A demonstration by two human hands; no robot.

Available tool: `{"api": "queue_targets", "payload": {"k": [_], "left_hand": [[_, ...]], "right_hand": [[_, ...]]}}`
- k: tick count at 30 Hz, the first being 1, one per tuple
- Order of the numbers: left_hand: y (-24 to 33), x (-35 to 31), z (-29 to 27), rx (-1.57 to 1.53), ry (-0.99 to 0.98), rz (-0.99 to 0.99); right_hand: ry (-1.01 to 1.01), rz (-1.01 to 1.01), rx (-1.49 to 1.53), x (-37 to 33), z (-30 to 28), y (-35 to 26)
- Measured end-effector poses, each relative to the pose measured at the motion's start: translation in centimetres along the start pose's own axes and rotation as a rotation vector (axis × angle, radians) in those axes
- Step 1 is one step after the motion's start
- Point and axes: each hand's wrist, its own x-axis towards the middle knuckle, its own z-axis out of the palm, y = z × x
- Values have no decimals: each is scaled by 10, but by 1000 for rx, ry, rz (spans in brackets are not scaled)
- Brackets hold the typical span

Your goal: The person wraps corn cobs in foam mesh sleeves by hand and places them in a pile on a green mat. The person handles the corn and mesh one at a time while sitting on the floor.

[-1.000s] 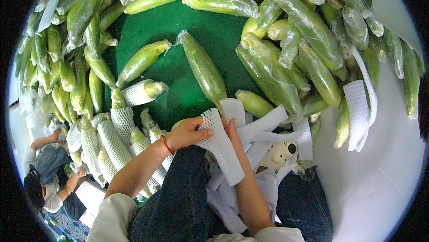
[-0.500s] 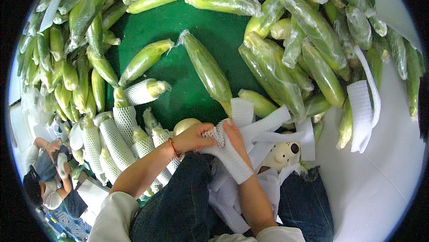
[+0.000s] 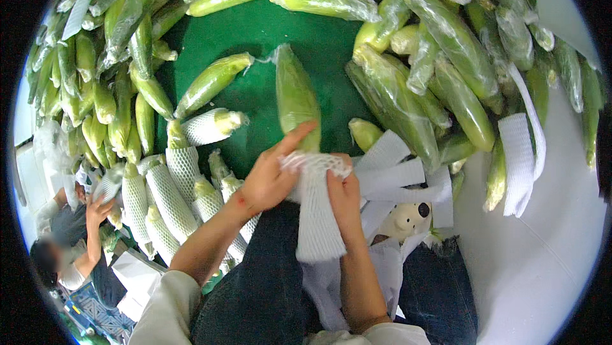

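From the head camera, looking down over the lap, the left hand (image 3: 271, 176) grips the upper left rim of a white foam net sleeve (image 3: 317, 217), its forefinger stretched up along the plastic-wrapped corn cob (image 3: 295, 96) lying just above. The right hand (image 3: 344, 192) pinches the sleeve's right rim, so both hands are closed on the sleeve and hold its mouth spread between them, right at the lower end of that cob. The rest of the sleeve hangs down over the dark trousers.

The cob lies on the green desk (image 3: 255, 33), pointing away from the person. Just right of the hands is a loose fan of spare foam sleeves (image 3: 398, 170), and one more stack (image 3: 517, 160) lies well apart on the white surface at the right. To the left, a row of cobs already in net sleeves (image 3: 169, 195) lies side by side. Bare and wrapped green cobs (image 3: 440, 52) are heaped along the far and left edges. At the lower left, another person (image 3: 76, 249) raises a hand.
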Motion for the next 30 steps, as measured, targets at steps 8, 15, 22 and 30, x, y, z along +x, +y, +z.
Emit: {"api": "queue_targets", "payload": {"k": [8,15,22,30], "left_hand": [[23,-9,-23,-172,183,-218],[-39,85,-32,-351,320,-224],[-26,23,-46,-433,231,-528],[-146,3,-65,-187,-51,-320]], "right_hand": [[114,-278,154,19,35,-46],[281,-140,403,108,45,-17],[287,-82,341,33,60,-21],[139,-152,-314,67,62,60]]}}
